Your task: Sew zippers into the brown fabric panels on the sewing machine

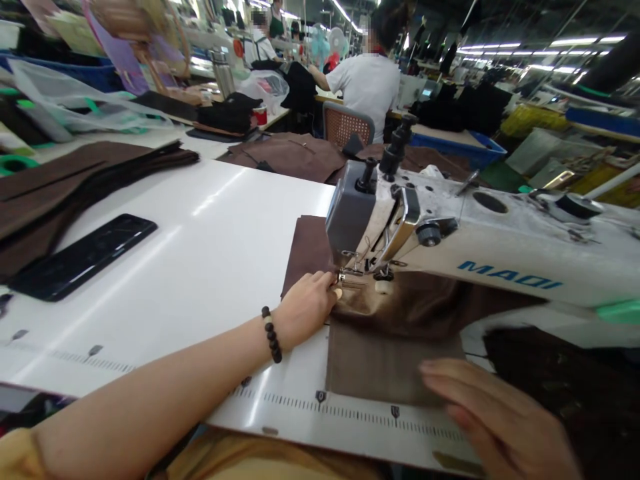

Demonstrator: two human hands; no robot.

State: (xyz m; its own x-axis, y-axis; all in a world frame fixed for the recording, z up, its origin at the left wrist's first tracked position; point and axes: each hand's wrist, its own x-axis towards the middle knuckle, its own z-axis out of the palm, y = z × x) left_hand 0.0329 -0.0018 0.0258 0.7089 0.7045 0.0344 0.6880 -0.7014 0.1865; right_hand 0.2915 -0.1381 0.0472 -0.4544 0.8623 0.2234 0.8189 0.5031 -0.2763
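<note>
A brown fabric piece (390, 363) lies on the white table under the head of a white sewing machine (500, 250). My left hand (306, 307), with a dark bead bracelet on the wrist, reaches to the presser foot (350, 279); its fingers are bunched and press the cloth at the needle. My right hand (495, 420) lies flat near the front edge, fingers stretched out over the fabric's lower right corner.
A black phone (83, 255) lies on the white table (200, 253) to the left. Folded brown cloth (65, 180) is stacked at the far left. A ruler scale (350, 410) runs along the front edge. A person in a white shirt (367, 83) sits beyond.
</note>
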